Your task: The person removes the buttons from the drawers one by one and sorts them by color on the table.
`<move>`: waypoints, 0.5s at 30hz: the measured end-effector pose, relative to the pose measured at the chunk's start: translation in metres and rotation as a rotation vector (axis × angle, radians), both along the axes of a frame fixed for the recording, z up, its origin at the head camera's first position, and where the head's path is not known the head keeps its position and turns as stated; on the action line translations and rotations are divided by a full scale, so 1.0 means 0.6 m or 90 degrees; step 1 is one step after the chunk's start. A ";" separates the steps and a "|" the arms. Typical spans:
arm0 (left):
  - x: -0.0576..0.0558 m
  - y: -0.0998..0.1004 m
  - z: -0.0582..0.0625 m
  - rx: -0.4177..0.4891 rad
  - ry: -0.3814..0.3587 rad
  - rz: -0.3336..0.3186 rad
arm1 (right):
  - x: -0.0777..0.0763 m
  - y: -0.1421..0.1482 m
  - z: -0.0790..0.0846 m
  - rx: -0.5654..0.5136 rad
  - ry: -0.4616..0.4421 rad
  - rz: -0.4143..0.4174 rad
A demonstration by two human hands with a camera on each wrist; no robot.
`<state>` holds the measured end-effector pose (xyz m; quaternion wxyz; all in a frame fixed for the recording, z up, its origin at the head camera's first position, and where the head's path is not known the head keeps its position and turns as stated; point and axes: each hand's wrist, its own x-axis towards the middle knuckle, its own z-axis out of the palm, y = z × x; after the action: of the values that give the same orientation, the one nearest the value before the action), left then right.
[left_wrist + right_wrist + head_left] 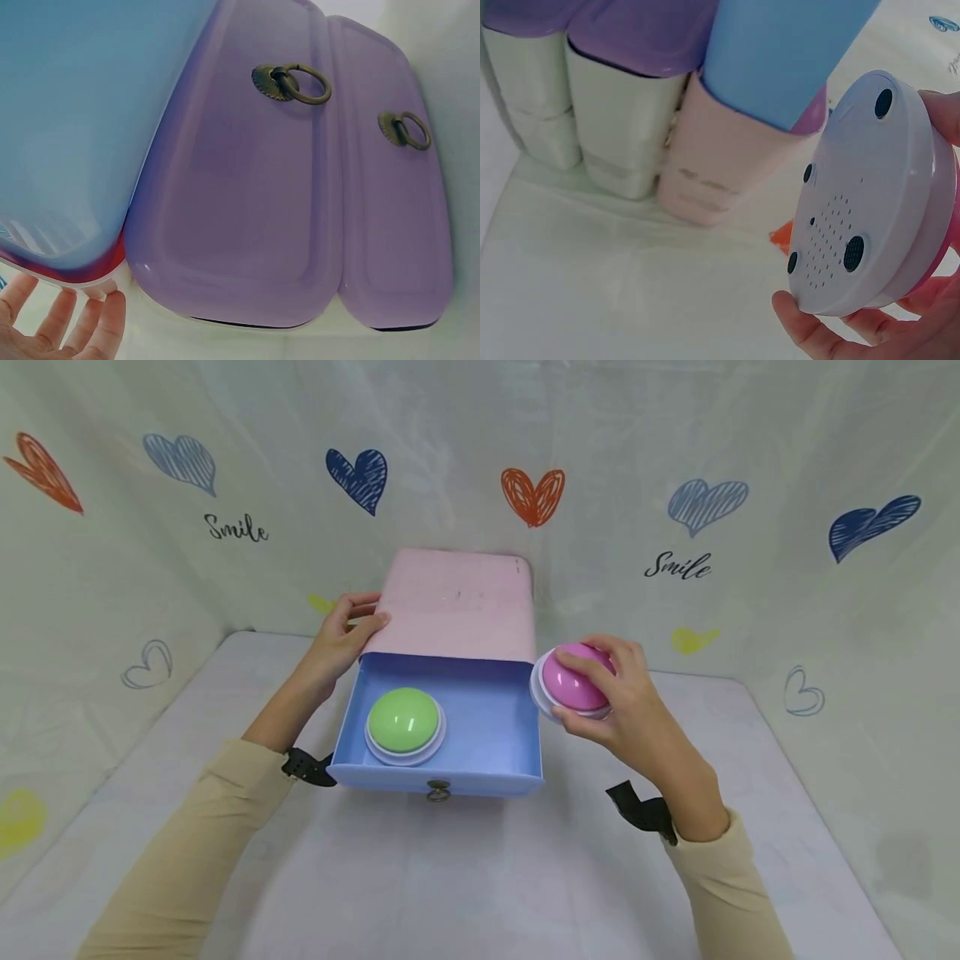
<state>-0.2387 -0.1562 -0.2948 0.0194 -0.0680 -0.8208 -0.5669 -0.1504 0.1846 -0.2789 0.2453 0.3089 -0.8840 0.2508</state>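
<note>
A pink drawer cabinet (457,602) stands at the back of the table with its top blue drawer (487,752) pulled out. A green dome button (403,722) sits in the drawer's left half. My left hand (347,635) rests against the cabinet's left side, fingers straight (56,322). My right hand (611,706) holds a pink dome button (570,681) in the air just right of the drawer. Its white underside (862,202) with speaker holes and dark feet shows in the right wrist view. Two lower purple drawer fronts (247,195) with brass ring pulls (296,82) are closed.
The table is covered with a white cloth (465,877). Cloth walls printed with hearts (532,493) and the word Smile enclose the back and both sides. The open drawer's brass pull (438,790) faces me.
</note>
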 end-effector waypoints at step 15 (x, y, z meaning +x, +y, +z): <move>0.000 0.000 -0.001 0.005 0.002 -0.003 | -0.018 0.037 -0.065 -0.019 -0.025 -0.042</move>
<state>-0.2388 -0.1564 -0.2954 0.0197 -0.0707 -0.8183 -0.5700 -0.1612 0.2066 -0.3176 0.2407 0.2706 -0.8946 0.2616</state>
